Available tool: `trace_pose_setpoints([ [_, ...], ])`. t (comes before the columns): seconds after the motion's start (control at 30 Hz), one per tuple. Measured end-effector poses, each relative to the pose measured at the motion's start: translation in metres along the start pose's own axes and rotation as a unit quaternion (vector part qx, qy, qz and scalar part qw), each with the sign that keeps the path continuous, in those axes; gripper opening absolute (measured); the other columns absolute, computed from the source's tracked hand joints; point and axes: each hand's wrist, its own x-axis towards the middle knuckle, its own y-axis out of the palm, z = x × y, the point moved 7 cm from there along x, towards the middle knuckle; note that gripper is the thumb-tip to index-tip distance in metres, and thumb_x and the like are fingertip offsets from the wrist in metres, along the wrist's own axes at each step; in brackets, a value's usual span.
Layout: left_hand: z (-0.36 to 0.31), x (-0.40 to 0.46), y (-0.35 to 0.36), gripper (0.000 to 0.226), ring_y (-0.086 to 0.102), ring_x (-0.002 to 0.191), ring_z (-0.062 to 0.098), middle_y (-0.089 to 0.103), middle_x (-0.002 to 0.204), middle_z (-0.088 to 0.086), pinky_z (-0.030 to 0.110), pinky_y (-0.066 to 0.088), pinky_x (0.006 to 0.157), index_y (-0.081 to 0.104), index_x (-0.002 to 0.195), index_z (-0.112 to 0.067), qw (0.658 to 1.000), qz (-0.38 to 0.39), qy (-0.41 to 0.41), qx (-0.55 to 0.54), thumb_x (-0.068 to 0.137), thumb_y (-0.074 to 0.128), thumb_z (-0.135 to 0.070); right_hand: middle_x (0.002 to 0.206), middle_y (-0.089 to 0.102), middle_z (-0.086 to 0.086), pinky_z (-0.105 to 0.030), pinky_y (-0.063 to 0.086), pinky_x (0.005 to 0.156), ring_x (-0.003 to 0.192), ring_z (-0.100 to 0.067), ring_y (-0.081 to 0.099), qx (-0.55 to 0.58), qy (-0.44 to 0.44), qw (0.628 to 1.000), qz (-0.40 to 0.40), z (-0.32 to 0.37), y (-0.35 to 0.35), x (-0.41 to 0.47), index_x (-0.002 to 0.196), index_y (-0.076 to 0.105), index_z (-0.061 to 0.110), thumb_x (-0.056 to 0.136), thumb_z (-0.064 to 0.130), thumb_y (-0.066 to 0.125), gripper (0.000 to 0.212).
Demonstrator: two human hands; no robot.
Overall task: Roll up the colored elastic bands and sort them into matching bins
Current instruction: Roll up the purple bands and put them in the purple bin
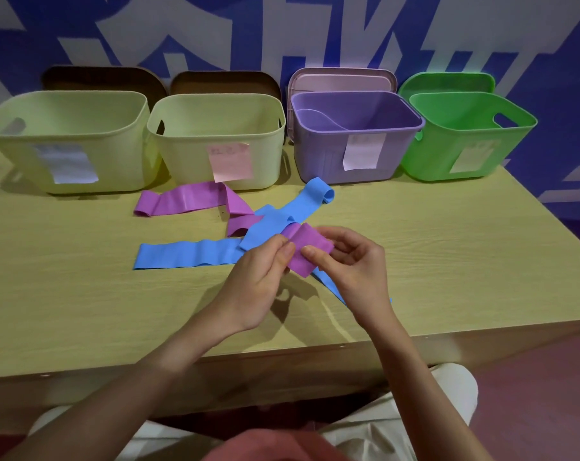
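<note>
Both the left hand (258, 277) and right hand (351, 261) pinch the purple band's (310, 249) near end, lifted off the table (82, 294) to start rolling it.

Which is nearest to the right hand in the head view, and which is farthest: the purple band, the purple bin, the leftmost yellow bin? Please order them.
1. Purple band: its end is pinched in the right hand.
2. Purple bin: behind the hand, in the back row.
3. Leftmost yellow bin: far left, back row.

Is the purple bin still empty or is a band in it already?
Not empty: the purple bin holds one curved purple piece; cannot tell if it's a band.
</note>
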Motion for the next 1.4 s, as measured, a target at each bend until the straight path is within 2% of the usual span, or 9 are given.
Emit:
trace_pose_setpoints([
  [0.1,0.000,0.000,0.000,0.034,0.032,0.052,0.009,0.035,0.058,-0.012,0.032,0.027,0.055,0.041,0.074,-0.014,1.000,-0.020,0.002,-0.001,0.096,0.034,-0.040,0.085,0.061,-0.033,-0.040,0.054,0.077,0.074,-0.028,0.058,0.013,0.006,1.000,-0.010,0.001,0.000,0.000,0.107,0.064,0.008,0.064,0.016,0.083,0.048],
  [0.27,-0.003,0.002,-0.001,0.033,0.033,0.048,0.004,0.038,0.053,-0.015,0.021,0.030,0.051,0.041,0.072,-0.017,0.997,-0.041,-0.013,-0.057,0.099,0.034,-0.035,0.075,0.067,-0.005,-0.020,0.052,0.069,0.067,-0.014,0.061,0.022,-0.005,1.000,0.002,0.011,0.000,-0.001,0.095,0.062,0.002,0.072,0.000,0.079,0.028],
  [0.37,-0.009,0.003,0.000,0.033,0.030,0.038,0.000,0.036,0.045,-0.014,0.009,0.024,0.041,0.037,0.071,-0.016,0.988,-0.044,-0.045,-0.140,0.103,0.031,-0.021,0.073,0.065,-0.008,-0.019,0.052,0.068,0.065,-0.014,0.061,0.008,-0.006,1.000,-0.007,0.015,-0.003,0.001,0.091,0.061,0.002,0.077,-0.005,0.074,0.020],
  [0.57,-0.012,-0.001,0.006,0.031,0.022,0.039,-0.001,0.029,0.046,-0.014,0.013,0.019,0.039,0.033,0.071,-0.013,0.978,-0.008,-0.052,-0.204,0.102,0.030,-0.020,0.074,0.062,-0.008,-0.021,0.053,0.070,0.067,-0.012,0.060,-0.007,-0.008,1.000,-0.006,0.015,-0.003,0.005,0.087,0.060,0.008,0.077,-0.006,0.073,0.022],
  [0.77,-0.011,0.001,0.011,0.028,0.042,0.047,0.000,0.044,0.057,-0.015,0.007,0.033,0.050,0.044,0.078,-0.016,0.994,-0.021,-0.024,-0.106,0.102,0.032,-0.024,0.075,0.062,0.003,-0.019,0.049,0.066,0.065,-0.006,0.059,-0.046,-0.045,0.996,-0.058,0.021,-0.012,0.004,0.080,0.059,0.011,0.073,-0.002,0.078,0.024],
  [0.9,-0.017,0.006,0.003,0.028,0.048,0.057,0.007,0.048,0.063,-0.002,0.013,0.034,0.054,0.041,0.075,-0.017,0.994,-0.048,0.025,0.099,0.101,0.034,-0.025,0.073,0.069,-0.001,-0.018,0.048,0.065,0.066,-0.005,0.061,-0.087,-0.064,0.991,-0.082,0.022,-0.013,0.004,0.079,0.069,0.005,0.075,0.000,0.077,0.010],
  [1.0,-0.023,0.010,0.002,0.023,0.050,0.062,-0.005,0.050,0.066,-0.005,0.010,0.032,0.055,0.041,0.079,-0.016,0.980,-0.046,0.054,0.188,0.101,0.035,-0.021,0.076,0.072,-0.002,-0.016,0.049,0.068,0.070,-0.006,0.066,-0.075,-0.062,0.992,-0.075,0.020,-0.013,0.004,0.082,0.071,0.004,0.078,-0.005,0.073,0.010],
  [1.2,-0.024,0.009,0.006,0.020,0.059,0.092,0.014,0.066,0.098,0.008,0.016,0.031,0.063,0.054,0.113,-0.005,0.966,-0.041,0.080,0.241,0.100,0.041,-0.011,0.076,0.072,-0.005,-0.020,0.053,0.069,0.071,-0.016,0.069,0.041,0.008,0.998,-0.041,0.015,-0.017,0.006,0.090,0.063,0.001,0.075,-0.011,0.072,0.021],
  [1.4,-0.027,0.008,0.011,0.023,0.055,0.092,0.014,0.057,0.089,-0.001,0.024,0.037,0.065,0.052,0.119,-0.010,0.958,0.003,0.100,0.270,0.100,0.040,-0.015,0.087,0.071,-0.013,-0.025,0.055,0.076,0.078,-0.023,0.070,-0.033,-0.057,0.996,0.060,0.025,-0.019,0.009,0.101,0.067,0.003,0.081,-0.003,0.070,0.020],
])
